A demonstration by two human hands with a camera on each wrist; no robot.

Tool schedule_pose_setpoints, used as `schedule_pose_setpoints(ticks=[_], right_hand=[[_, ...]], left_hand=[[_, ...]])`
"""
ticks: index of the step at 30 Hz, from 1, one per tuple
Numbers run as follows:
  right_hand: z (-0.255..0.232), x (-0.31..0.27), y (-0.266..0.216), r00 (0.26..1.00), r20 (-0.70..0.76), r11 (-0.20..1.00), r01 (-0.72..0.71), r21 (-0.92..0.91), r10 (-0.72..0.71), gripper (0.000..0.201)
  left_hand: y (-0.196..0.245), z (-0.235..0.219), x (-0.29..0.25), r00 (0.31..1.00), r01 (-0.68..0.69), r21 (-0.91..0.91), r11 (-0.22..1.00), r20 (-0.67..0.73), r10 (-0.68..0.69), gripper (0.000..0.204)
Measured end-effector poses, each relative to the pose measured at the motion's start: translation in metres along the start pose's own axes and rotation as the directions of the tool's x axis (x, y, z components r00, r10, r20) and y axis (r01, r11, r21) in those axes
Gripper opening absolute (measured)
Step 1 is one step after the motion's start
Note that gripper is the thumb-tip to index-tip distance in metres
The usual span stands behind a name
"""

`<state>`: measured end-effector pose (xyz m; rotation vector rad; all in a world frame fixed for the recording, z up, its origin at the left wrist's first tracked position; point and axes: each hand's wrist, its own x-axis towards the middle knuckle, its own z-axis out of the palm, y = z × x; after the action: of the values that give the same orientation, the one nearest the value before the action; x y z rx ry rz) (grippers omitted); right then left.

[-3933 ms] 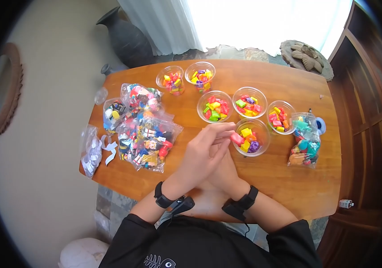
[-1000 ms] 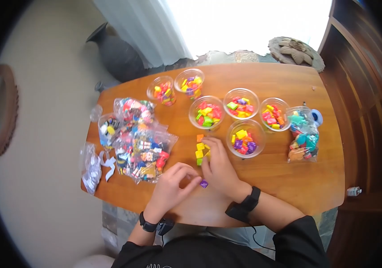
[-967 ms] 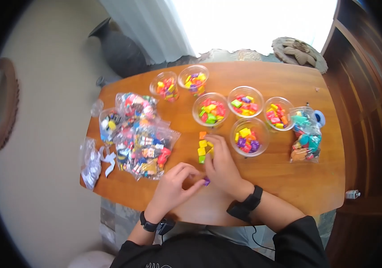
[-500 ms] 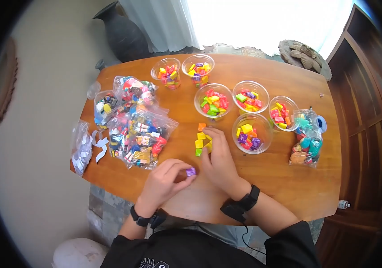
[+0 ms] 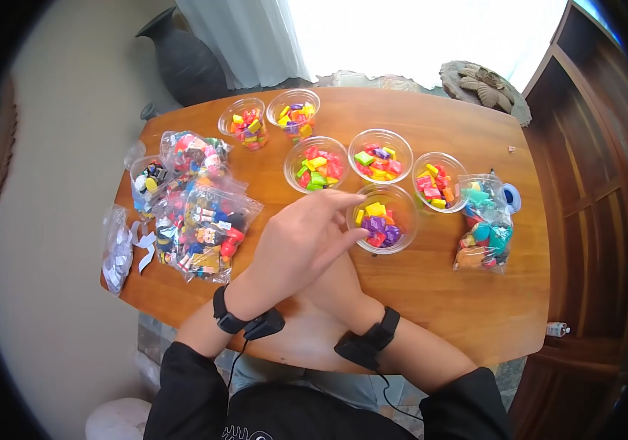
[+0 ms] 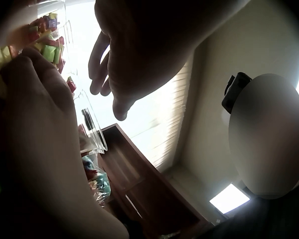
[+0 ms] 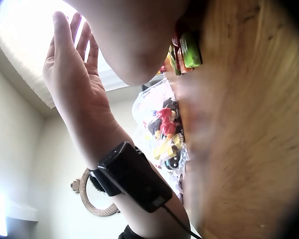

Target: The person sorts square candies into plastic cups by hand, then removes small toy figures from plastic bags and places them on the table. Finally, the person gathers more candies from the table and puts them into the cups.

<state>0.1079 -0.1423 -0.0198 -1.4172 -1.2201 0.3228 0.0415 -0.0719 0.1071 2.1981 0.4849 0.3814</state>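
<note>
My left hand reaches across over the right wrist to a clear plastic cup. Its thumb and fingers stand apart at the cup's left rim, with nothing between them. Inside that cup lie purple candies among yellow, red and orange ones. My right hand is mostly hidden beneath the left in the head view. From the left wrist view, the bent fingers of the right hand are down by yellowish candies; whether they grip one I cannot tell. A green wrapped candy sits on the table close to the right hand.
More candy cups stand behind and beside this one. Bags of small figures lie to the left, by a bag of white strips. On the right are a bag of colourful toys and a roll of tape.
My left hand has carried a purple candy up and right to the near cup and let go; more purple shows in that cup. The right hand has stayed low, now covered by the left.
</note>
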Motion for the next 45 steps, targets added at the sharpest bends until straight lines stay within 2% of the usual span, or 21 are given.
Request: schedule_pose_setpoints(ticks=[1, 2, 3, 4, 6, 8, 10, 12, 14, 15, 17, 21, 23, 27, 29, 33, 35, 38, 42, 44, 45], right_hand=[[-0.002, 0.000, -0.001, 1.000, -0.014, 1.000, -0.006, 0.014, 0.006, 0.056], [-0.007, 0.000, -0.008, 1.000, -0.006, 1.000, 0.015, -0.023, -0.015, 0.055], [-0.010, 0.000, -0.012, 0.999, 0.005, 0.998, 0.035, -0.059, -0.035, 0.054], [-0.009, 0.000, -0.012, 0.999, 0.009, 0.998, 0.038, -0.056, -0.038, 0.054], [-0.006, 0.001, -0.012, 0.998, -0.063, 0.994, -0.007, -0.110, 0.000, 0.053], [-0.004, 0.000, -0.008, 0.999, -0.047, 0.996, 0.004, -0.085, -0.008, 0.053], [-0.006, -0.001, -0.009, 0.999, -0.035, 0.994, -0.001, -0.106, -0.003, 0.055], [-0.006, -0.001, -0.008, 1.000, -0.006, 0.995, -0.007, -0.099, 0.007, 0.058], [-0.006, -0.002, -0.007, 1.000, -0.004, 0.996, -0.019, -0.092, 0.019, 0.061], [-0.007, -0.002, -0.009, 1.000, 0.003, 0.995, -0.025, -0.093, 0.025, 0.061], [-0.008, -0.002, -0.008, 1.000, 0.009, 0.995, -0.016, -0.097, 0.017, 0.061], [-0.006, -0.001, -0.006, 1.000, 0.007, 0.996, -0.017, -0.093, 0.018, 0.062], [-0.007, -0.002, -0.007, 1.000, 0.016, 0.995, -0.013, -0.096, 0.014, 0.062], [-0.008, 0.000, -0.008, 0.999, 0.031, 0.996, -0.025, -0.091, 0.028, 0.062], [-0.009, 0.000, -0.009, 0.999, 0.039, 0.996, -0.026, -0.090, 0.029, 0.062], [-0.009, 0.000, -0.009, 0.998, 0.047, 0.993, -0.032, -0.113, 0.038, 0.062], [-0.009, 0.000, -0.010, 0.998, 0.047, 0.993, -0.036, -0.114, 0.042, 0.062], [-0.010, 0.001, -0.010, 0.999, 0.038, 0.993, -0.032, -0.116, 0.036, 0.063], [-0.009, 0.000, -0.010, 0.998, 0.032, 0.995, -0.049, -0.089, 0.052, 0.063], [-0.008, 0.000, -0.008, 0.999, 0.026, 0.994, -0.042, -0.096, 0.045, 0.063], [-0.008, 0.000, -0.007, 0.999, 0.027, 0.995, -0.034, -0.099, 0.037, 0.063]], left_hand=[[-0.009, 0.002, -0.001, 0.976, -0.150, 0.087, 0.985, -0.143, 0.161, 0.034], [-0.019, 0.003, -0.005, 0.907, -0.278, 0.193, 0.941, -0.268, 0.323, 0.031], [-0.027, 0.000, -0.014, 0.924, -0.216, 0.198, 0.956, -0.275, 0.266, 0.027], [-0.038, -0.001, -0.020, 0.923, -0.213, 0.201, 0.956, -0.280, 0.265, 0.027], [-0.065, -0.001, -0.034, 0.944, -0.063, 0.214, 0.975, -0.304, 0.128, 0.029], [-0.080, -0.001, -0.046, 0.944, -0.056, 0.246, 0.968, -0.302, 0.131, 0.032], [-0.082, 0.001, -0.054, 0.974, -0.028, 0.184, 0.982, -0.216, 0.068, 0.037], [-0.089, -0.001, -0.057, 0.971, -0.032, 0.205, 0.978, -0.226, 0.079, 0.040], [-0.092, -0.005, -0.058, 0.987, 0.015, 0.152, 0.988, -0.160, 0.010, 0.041], [-0.094, -0.006, -0.058, 0.986, 0.016, 0.149, 0.989, -0.168, 0.009, 0.041], [-0.097, -0.012, -0.059, 0.995, 0.021, 0.092, 0.996, -0.097, -0.012, 0.046], [-0.096, -0.019, -0.060, 0.998, 0.013, 0.072, 0.997, -0.064, -0.008, 0.044], [-0.097, -0.020, -0.061, 0.998, -0.047, 0.081, 0.996, -0.030, 0.049, 0.037], [-0.102, -0.021, -0.063, 0.999, -0.015, 0.045, 0.999, -0.044, 0.017, 0.031], [-0.103, -0.023, -0.063, 0.990, -0.124, 0.168, 0.978, -0.041, 0.133, 0.029], [-0.112, -0.019, -0.063, 0.975, -0.201, 0.274, 0.941, -0.039, 0.220, 0.030], [-0.110, -0.017, -0.064, 0.942, -0.277, 0.451, 0.848, -0.048, 0.333, 0.027], [-0.113, -0.011, -0.062, 0.946, -0.243, 0.476, 0.845, -0.077, 0.316, 0.025], [-0.115, -0.014, -0.059, 0.948, -0.232, 0.412, 0.881, -0.105, 0.299, 0.024], [-0.112, -0.017, -0.059, 0.960, -0.185, 0.281, 0.942, -0.155, 0.234, 0.023], [-0.112, -0.017, -0.058, 0.928, -0.210, 0.310, 0.927, -0.235, 0.289, 0.022]])
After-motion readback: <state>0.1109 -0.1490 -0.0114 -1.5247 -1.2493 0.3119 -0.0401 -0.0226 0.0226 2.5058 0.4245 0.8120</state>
